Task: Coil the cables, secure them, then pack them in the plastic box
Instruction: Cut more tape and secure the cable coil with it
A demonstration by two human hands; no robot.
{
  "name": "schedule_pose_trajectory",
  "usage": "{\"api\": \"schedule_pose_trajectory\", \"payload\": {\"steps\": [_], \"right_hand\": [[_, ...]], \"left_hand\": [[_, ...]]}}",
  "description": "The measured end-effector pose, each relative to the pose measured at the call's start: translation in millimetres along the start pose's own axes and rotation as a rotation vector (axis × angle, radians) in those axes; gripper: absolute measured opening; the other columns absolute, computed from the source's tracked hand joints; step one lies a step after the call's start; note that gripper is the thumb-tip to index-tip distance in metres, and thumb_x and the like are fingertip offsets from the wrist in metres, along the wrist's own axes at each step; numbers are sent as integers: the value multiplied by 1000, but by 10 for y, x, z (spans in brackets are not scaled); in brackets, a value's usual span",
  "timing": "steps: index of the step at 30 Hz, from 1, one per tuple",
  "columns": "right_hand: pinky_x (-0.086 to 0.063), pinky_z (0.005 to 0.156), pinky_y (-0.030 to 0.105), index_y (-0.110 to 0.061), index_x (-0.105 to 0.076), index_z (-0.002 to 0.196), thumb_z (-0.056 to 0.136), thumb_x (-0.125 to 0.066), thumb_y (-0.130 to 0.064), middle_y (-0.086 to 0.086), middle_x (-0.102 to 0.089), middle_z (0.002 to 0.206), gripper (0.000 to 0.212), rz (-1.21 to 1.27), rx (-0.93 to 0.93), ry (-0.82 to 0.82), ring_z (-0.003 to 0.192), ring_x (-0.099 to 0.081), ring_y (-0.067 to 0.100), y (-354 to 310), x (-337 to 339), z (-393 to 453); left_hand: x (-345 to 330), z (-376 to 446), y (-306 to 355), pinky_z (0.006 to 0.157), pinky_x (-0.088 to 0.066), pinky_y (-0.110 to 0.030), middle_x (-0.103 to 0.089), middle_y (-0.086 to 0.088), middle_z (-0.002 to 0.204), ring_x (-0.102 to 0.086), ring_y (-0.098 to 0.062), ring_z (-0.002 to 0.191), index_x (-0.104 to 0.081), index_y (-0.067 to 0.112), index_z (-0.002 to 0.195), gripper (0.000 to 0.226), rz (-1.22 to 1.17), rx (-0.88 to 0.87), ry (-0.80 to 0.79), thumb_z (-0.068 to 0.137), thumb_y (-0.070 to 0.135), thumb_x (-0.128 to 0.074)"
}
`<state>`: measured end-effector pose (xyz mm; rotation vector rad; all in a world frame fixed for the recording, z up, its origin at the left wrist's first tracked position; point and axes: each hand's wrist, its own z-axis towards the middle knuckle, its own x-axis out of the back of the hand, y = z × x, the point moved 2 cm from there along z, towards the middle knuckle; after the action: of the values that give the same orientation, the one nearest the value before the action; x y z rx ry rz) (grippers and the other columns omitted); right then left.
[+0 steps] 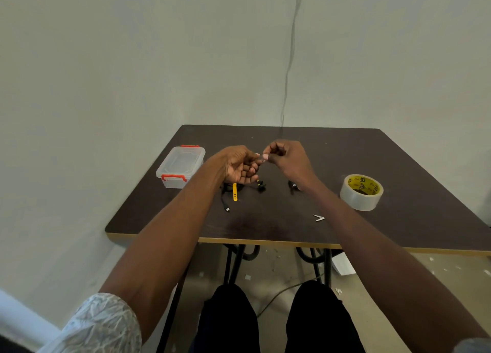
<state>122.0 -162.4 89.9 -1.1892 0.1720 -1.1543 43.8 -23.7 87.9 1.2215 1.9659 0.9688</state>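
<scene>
Both my hands are raised over the middle of the dark table point(398, 166). My left hand point(239, 166) is palm up with curled fingers, and my right hand point(285, 157) faces it; both pinch a small clear piece of tape point(263, 158) between them. Beneath them lie black cables point(225, 193): one bundle with a yellow tie point(235, 192) and a loose plug end, another small black coil point(261, 186), and a third point(293, 186) partly hidden under my right wrist. The clear plastic box point(180, 166) with red latches stands closed at the left.
A roll of clear packing tape point(361, 191) with a yellow core stands at the right. Small scissor blades point(318, 217) lie near the front edge. The wall is close behind and left of the table. My knees are under the front edge.
</scene>
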Motion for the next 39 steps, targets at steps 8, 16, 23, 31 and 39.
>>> {"api": "schedule_pose_trajectory", "payload": {"steps": [8, 16, 23, 31, 39], "right_hand": [[-40, 68, 8, -8, -72, 85, 84, -72, -9, 2, -71, 87, 1, -128, 135, 156, 81, -60, 11, 20, -211, -95], [-44, 75, 19, -6, -70, 83, 83, -71, -1, -3, -66, 84, 5, -132, 319, 316, 84, -55, 9, 11, -404, -167], [-49, 79, 25, -18, -70, 71, 79, -74, -4, -3, -65, 82, 17, 391, -155, 162, 79, -60, 8, 41, -406, 13], [-37, 72, 29, -20, -68, 77, 81, -73, -9, 0, -70, 87, 12, 485, -386, -165, 81, -57, 11, 218, -556, 189], [-38, 71, 29, -15, -65, 79, 83, -67, -2, 12, -70, 93, 13, 436, -404, -234, 87, -59, 19, 204, -711, 406]], "left_hand": [[131, -72, 52, 46, -52, -22, -55, -9, 65, -52, -14, 57, -63, -4, 89, 29, -299, 63, 70, 95, 23, -53], [260, -3, -63, 39, -45, -16, -46, -7, 71, -43, -13, 55, -51, 4, 83, 18, -257, 7, 313, 97, 12, -44], [656, 127, -162, 46, -42, -22, -49, -5, 64, -45, -13, 52, -53, 9, 73, 23, -16, -154, 496, 95, 10, -45], [784, 350, -212, 65, -40, -28, -57, -5, 87, -55, -20, 82, -62, 2, 98, 18, 715, -305, 745, 87, 16, -60], [843, 444, -222, 82, -53, -36, -64, -19, 102, -64, -33, 91, -59, -1, 105, 28, 562, -198, 704, 95, 18, -41]]}}
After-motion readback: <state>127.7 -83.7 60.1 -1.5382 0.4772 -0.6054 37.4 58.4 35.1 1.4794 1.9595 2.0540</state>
